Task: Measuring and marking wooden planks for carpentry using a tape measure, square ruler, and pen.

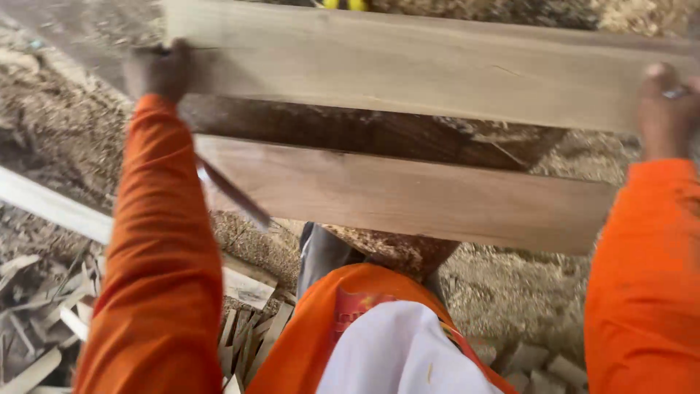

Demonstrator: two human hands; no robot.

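Two hands grip one pale plank (437, 69) at its ends: the left hand (157, 69) is closed around the near-left corner, the right hand (665, 109) clamps the right edge. It lies across a dark log (364, 131), above a second plank (408, 193). Both boards look smooth-sawn and flat, and seem mid-placement; squaring them would need even pressure. Sawdust (525, 292) and offcuts (44, 321) cover the ground.

Smooth matt wooden planks (408, 69) (pale, planed) over rough sawdust (510, 292)
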